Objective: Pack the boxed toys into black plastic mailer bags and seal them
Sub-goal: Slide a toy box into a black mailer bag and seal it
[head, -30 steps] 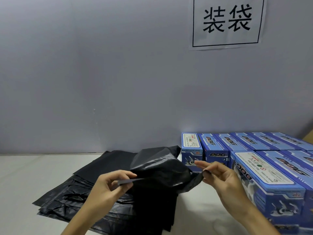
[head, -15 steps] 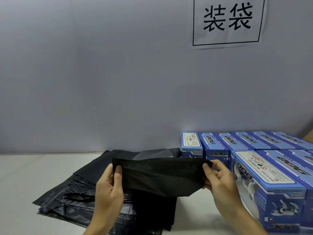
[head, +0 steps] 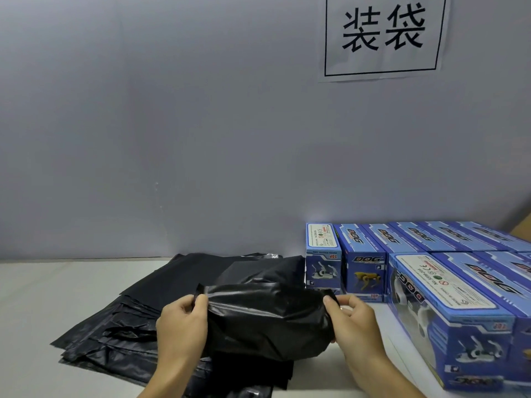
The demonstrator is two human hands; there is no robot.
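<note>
A bulging black mailer bag (head: 267, 320) sits between my hands above the table, its flap folded over along the top edge. My left hand (head: 181, 326) pinches the bag's left end and my right hand (head: 353, 320) pinches its right end. What the bag holds is hidden by the plastic. A stack of flat black mailer bags (head: 138, 317) lies beneath and to the left. Blue boxed toy dogs (head: 365, 265) stand in rows at the right, the nearest box (head: 448, 317) close to my right wrist.
A grey wall rises right behind the table, with a white paper sign (head: 383, 35) bearing two Chinese characters. The white table top (head: 43, 297) shows at the left. A brown cardboard corner (head: 524, 228) peeks in at the far right.
The flap was stretched flat and upright between my hands half a second ago; it is now folded down over the bulging bag, and both hands have dropped slightly.
</note>
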